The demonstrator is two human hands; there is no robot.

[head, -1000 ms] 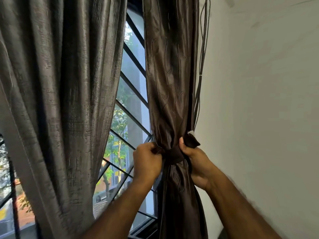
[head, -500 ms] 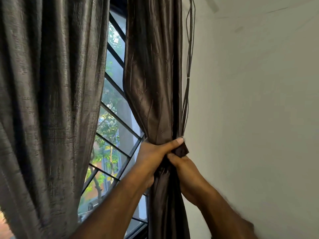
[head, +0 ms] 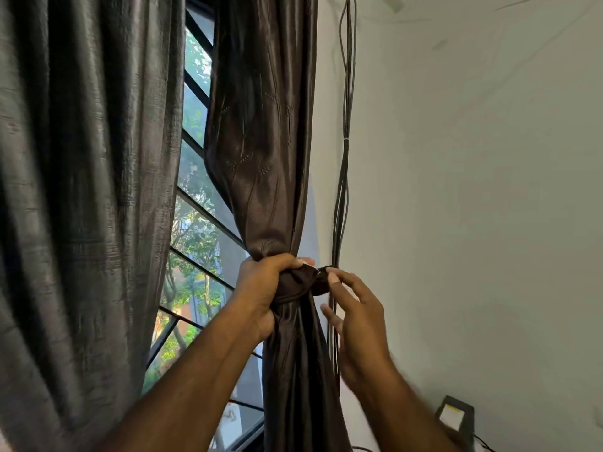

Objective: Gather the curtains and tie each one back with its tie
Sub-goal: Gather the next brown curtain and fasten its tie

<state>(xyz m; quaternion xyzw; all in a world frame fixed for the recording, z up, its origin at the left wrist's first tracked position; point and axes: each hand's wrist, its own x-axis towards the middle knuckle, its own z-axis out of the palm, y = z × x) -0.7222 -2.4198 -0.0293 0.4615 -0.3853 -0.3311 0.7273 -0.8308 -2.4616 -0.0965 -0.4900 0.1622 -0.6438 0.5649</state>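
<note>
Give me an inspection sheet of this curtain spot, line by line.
Surface: nothing seen.
Job's things: dark brown satin curtain gathered, matching brown fabric tie wrapped round it; grey textured curtain hangs loose, no tie visible.
Clutter: black box with yellow label, low by the white wall.
Hands: left hand grips the bunch at the tie; right hand open, fingertip at the tie's end.
Cables: dark cable bundle runs down beside the brown curtain.
Surroundings: black-barred window, white wall.

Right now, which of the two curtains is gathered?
The brown curtain beside the wall: the left hand grips its bunched waist. The grey curtain hangs loose.
</note>
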